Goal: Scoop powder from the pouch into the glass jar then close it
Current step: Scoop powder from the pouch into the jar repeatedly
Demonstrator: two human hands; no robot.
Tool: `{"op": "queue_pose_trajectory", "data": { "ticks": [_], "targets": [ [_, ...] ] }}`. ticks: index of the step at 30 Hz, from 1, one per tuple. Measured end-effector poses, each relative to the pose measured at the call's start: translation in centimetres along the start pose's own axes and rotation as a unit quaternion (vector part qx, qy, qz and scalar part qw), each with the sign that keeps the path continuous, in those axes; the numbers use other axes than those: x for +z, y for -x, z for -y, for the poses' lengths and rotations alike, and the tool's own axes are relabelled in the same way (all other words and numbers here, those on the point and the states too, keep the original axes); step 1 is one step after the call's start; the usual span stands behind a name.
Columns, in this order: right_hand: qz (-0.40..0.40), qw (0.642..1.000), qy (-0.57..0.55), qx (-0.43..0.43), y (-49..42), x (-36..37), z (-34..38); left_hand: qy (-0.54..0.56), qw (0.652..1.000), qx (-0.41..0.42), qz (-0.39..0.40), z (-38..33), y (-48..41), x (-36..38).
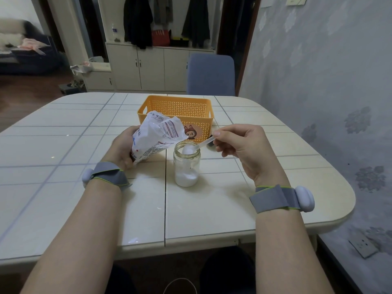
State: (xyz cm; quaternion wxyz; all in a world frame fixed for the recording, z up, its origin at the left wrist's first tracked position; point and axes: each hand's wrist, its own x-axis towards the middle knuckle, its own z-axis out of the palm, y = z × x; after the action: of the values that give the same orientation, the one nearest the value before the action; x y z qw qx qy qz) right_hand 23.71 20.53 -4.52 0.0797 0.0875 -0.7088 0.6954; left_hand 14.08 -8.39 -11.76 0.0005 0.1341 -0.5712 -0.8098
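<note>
A clear glass jar [186, 166] stands open on the table's middle, with white powder at its bottom. My left hand [123, 148] grips a white printed pouch [154, 137], tilted with its open top up and to the right, just left of the jar. My right hand [239, 145] pinches the handle of a clear plastic spoon [201, 145]. The spoon's bowl holds a heap of white powder right over the jar's mouth. A dark object [210, 147], perhaps the lid, is mostly hidden behind my right fingers.
An orange perforated basket [176, 107] sits just behind the pouch and jar. A blue chair [211, 74] stands at the table's far side. A patterned wall runs along the right. The tiled table [84, 124] extends left and toward me.
</note>
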Motion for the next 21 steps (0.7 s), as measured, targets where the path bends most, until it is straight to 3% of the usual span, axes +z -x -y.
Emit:
{"op": "queue_pose_trajectory", "data": {
  "ticks": [12,21],
  "targets": [
    [-0.002,1.0,-0.008,-0.019,0.3,0.4,-0.3,-0.018,0.999,-0.001,0.032,0.4,-0.8,-0.5],
    [-0.064,0.995,-0.078,-0.012,-0.3,0.6,1.0,-0.016,0.999,0.005,0.031,0.5,-1.1,-0.5]
  ]
}}
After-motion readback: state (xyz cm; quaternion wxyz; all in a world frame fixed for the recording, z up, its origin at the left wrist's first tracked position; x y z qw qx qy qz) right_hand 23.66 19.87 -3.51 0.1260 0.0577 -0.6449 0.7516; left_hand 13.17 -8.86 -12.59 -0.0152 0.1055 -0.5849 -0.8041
